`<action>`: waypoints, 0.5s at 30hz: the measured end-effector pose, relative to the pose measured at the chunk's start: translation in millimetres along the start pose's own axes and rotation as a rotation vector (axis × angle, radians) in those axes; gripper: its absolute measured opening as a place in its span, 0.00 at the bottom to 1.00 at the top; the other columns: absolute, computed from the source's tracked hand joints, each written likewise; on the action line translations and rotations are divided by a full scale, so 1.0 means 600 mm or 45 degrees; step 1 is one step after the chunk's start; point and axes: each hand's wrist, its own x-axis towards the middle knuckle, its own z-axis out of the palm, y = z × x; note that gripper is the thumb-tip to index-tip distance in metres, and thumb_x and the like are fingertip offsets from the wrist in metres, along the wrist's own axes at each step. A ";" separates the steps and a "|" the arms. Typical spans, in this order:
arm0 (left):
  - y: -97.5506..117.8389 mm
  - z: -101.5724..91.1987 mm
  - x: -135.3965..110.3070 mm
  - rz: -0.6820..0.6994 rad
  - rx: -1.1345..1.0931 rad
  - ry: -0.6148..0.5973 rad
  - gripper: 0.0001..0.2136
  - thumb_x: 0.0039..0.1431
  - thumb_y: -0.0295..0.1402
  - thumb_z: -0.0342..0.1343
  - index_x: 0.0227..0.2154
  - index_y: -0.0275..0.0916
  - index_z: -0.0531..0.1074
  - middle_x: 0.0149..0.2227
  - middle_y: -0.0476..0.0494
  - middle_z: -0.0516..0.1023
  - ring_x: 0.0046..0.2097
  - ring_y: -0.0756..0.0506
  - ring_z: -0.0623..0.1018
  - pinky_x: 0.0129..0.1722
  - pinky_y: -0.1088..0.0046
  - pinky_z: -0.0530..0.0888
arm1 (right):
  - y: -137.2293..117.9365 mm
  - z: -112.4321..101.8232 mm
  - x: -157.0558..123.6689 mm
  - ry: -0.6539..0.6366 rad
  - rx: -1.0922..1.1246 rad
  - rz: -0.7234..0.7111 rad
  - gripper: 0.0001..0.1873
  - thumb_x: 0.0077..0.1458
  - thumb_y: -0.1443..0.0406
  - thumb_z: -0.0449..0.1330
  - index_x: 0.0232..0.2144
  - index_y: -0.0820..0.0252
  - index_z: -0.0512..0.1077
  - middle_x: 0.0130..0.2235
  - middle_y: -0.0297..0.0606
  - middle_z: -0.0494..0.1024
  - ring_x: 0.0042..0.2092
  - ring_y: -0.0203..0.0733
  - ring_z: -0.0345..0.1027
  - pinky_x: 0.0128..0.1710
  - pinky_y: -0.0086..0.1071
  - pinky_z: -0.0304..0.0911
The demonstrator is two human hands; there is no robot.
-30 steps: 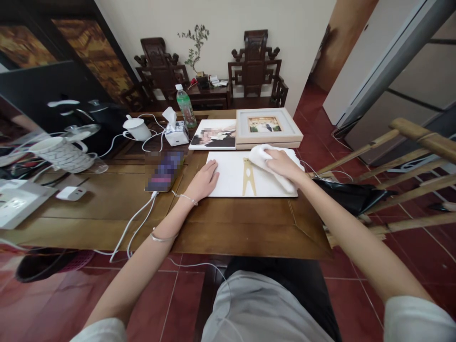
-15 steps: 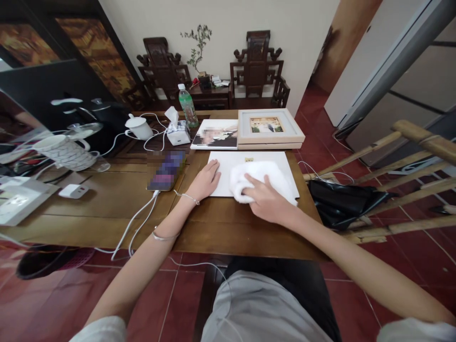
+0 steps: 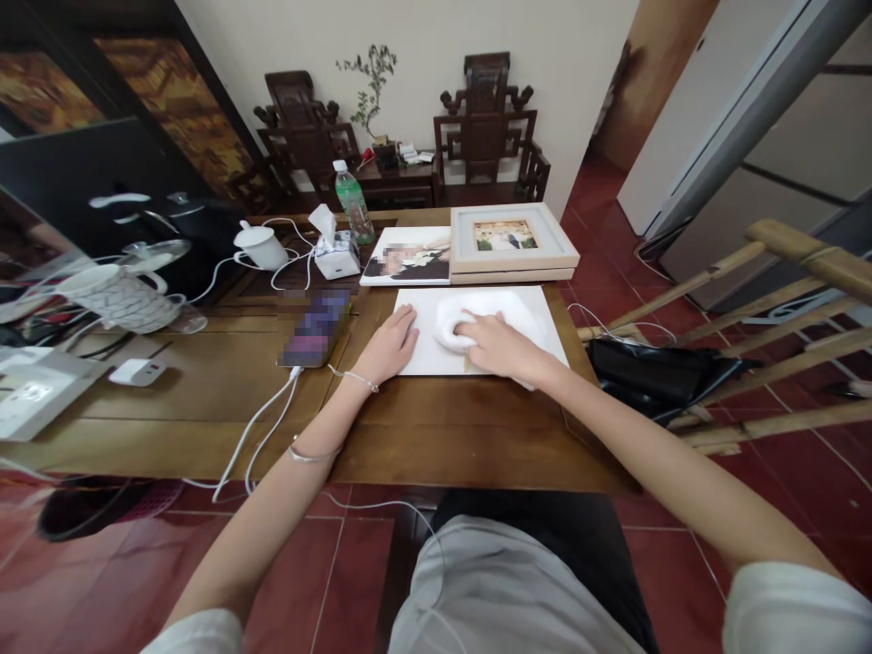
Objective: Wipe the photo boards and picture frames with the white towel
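Observation:
A white flat board (image 3: 426,350) lies on the wooden table (image 3: 442,436) in front of me. My left hand (image 3: 390,345) rests flat on the board's left edge, fingers stretched out. My right hand (image 3: 500,347) presses a white cloth (image 3: 480,312) onto the middle of the board, fingers curled over it. The cloth hides the gold mark on the board almost entirely.
Behind the board lie a framed photo (image 3: 508,238) and an unframed print (image 3: 407,257). A phone (image 3: 314,327) on a white cable, a tissue box (image 3: 335,254), a green bottle (image 3: 352,202), mugs and chargers crowd the left. A black bag (image 3: 654,368) and a bamboo rack stand at right.
My right hand has swept the cloth from the board's far right corner down to its near edge, then up and left to the middle. The left hand has stayed put.

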 end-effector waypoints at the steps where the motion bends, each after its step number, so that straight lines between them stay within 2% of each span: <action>1: 0.000 0.000 0.000 -0.003 0.002 -0.003 0.23 0.67 0.36 0.42 0.59 0.28 0.65 0.65 0.28 0.64 0.67 0.37 0.62 0.68 0.54 0.58 | 0.007 -0.003 0.016 0.025 -0.004 0.026 0.27 0.52 0.74 0.47 0.51 0.60 0.73 0.59 0.53 0.71 0.64 0.60 0.58 0.59 0.64 0.51; 4: -0.001 0.000 0.001 -0.005 -0.010 -0.009 0.23 0.67 0.35 0.42 0.59 0.27 0.65 0.65 0.28 0.64 0.68 0.37 0.62 0.68 0.55 0.58 | 0.021 -0.010 0.056 0.081 -0.010 0.094 0.24 0.54 0.71 0.49 0.50 0.57 0.75 0.57 0.50 0.74 0.58 0.60 0.65 0.57 0.61 0.55; 8: -0.002 0.001 0.002 0.005 -0.025 0.001 0.22 0.67 0.35 0.42 0.59 0.30 0.65 0.65 0.29 0.64 0.67 0.36 0.62 0.68 0.52 0.59 | 0.026 -0.006 0.086 0.131 -0.078 0.152 0.26 0.54 0.72 0.49 0.53 0.56 0.73 0.57 0.52 0.72 0.56 0.61 0.66 0.56 0.65 0.54; 12: -0.002 0.002 0.002 0.010 -0.012 0.004 0.23 0.67 0.36 0.42 0.59 0.28 0.65 0.65 0.27 0.64 0.67 0.36 0.62 0.68 0.53 0.59 | 0.014 0.004 0.080 0.129 -0.155 0.147 0.26 0.54 0.74 0.48 0.52 0.60 0.73 0.57 0.57 0.70 0.59 0.61 0.63 0.55 0.70 0.52; 15: -0.002 0.003 0.002 0.009 -0.028 0.015 0.22 0.67 0.36 0.42 0.59 0.30 0.65 0.65 0.30 0.65 0.67 0.36 0.63 0.67 0.53 0.60 | -0.002 0.014 0.054 0.095 -0.181 0.091 0.26 0.53 0.76 0.48 0.52 0.61 0.73 0.59 0.58 0.69 0.65 0.61 0.54 0.57 0.71 0.48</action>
